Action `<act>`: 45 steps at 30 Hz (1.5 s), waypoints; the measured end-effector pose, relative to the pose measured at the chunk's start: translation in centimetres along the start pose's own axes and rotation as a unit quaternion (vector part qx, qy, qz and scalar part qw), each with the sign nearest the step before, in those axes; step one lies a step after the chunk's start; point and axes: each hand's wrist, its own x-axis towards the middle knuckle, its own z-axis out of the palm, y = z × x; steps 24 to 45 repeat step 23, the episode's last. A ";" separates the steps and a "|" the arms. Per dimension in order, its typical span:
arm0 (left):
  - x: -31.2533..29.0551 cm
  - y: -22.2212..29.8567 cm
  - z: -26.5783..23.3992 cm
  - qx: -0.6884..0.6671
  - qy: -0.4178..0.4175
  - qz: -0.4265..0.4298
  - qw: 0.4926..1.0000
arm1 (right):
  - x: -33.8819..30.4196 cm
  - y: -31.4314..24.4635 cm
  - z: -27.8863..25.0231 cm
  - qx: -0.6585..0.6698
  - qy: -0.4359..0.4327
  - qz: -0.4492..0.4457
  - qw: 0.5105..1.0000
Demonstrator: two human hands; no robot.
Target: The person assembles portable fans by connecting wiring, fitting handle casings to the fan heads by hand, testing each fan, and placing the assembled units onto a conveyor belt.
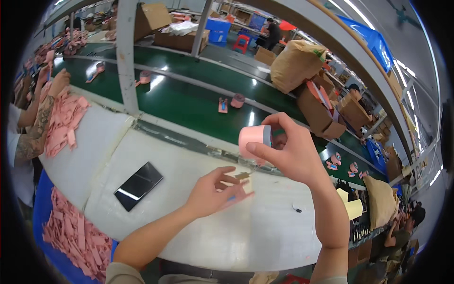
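Observation:
Raised over the near edge of the conveyor, my right hand point(295, 154) is closed round a pink cylinder point(251, 138) with a dark grey end face. The thumb presses its side and the fingers curl over the grey end. Lower and to the left, my left hand point(215, 190) is over the white table, its fingers bent round a small flat pink piece point(242, 197) with a bit of blue on it. That piece is blurred and partly hidden by the fingers. The two hands are apart.
Pink cylinders and flat pieces point(222, 105) lie on the green conveyor point(184, 102). A black phone point(138, 186) lies on the white table point(165, 236). Pink strips fill a blue bin point(42, 189) at lower left. Another person's arm point(35, 125) reaches in by a pink pile. A metal post point(126, 57) stands ahead.

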 end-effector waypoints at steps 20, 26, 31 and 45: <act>-7.6 -6.1 -2.4 0.062 0.157 -0.103 0.980 | -4.9 5.5 14.0 -0.157 0.007 -0.044 0.987; -7.4 -5.2 -3.9 -0.006 0.145 -0.157 0.977 | -6.3 4.9 14.6 -0.045 -0.019 -0.118 0.992; -7.4 -5.2 -3.9 -0.006 0.145 -0.157 0.977 | -6.3 4.9 14.6 -0.045 -0.019 -0.118 0.992; -7.4 -5.2 -3.9 -0.006 0.145 -0.157 0.977 | -6.3 4.9 14.6 -0.045 -0.019 -0.118 0.992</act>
